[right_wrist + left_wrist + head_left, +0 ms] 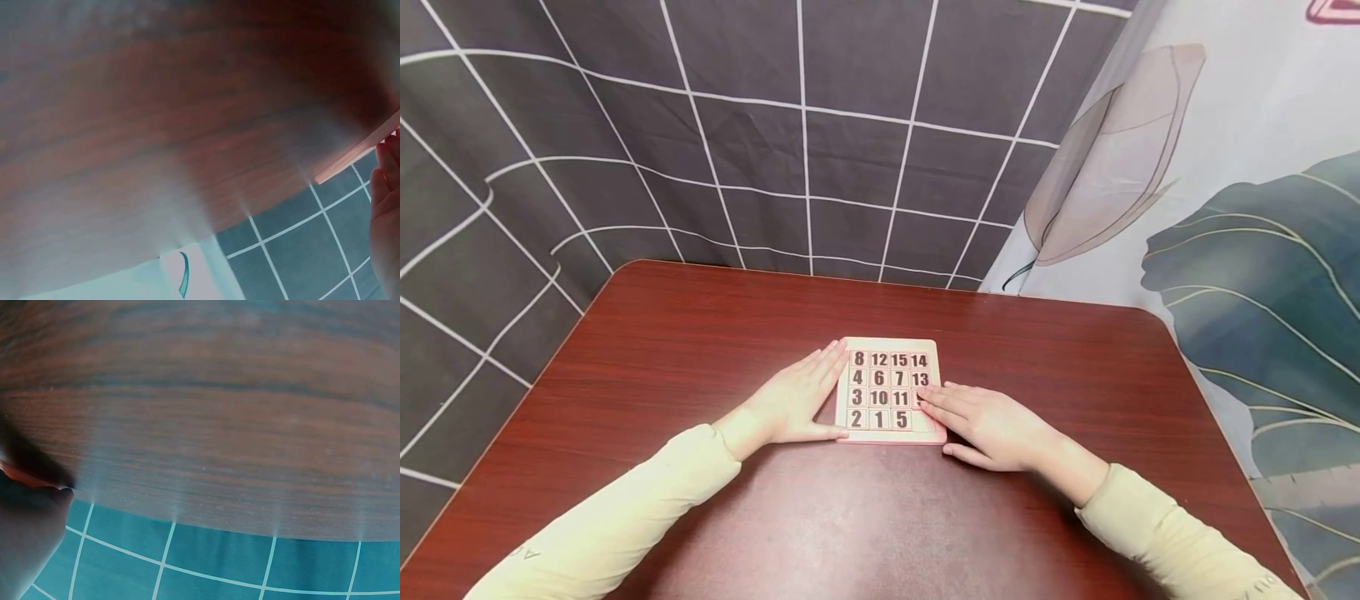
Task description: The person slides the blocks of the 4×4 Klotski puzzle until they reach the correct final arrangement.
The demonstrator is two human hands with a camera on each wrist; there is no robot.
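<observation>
A number sliding puzzle (890,408) with a pale frame lies flat on the table, its top row reading 8, 12, 15, 14. Along its left edge rests my left hand (792,402), fingers extended toward the top corner and thumb at the bottom corner. My right hand (997,425) reaches over the right edge, fingertips on the tile at the right end of the third row and mostly covering it. Below that tile, the bottom right slot holds no tile. In the right wrist view, the puzzle's edge (350,160) shows beside the fingers.
The reddish-brown wooden table (715,325) has rounded far corners. A dark grid-patterned curtain (865,158) hangs behind and to the left. On the right hangs a pale curtain with large leaf prints (1262,275).
</observation>
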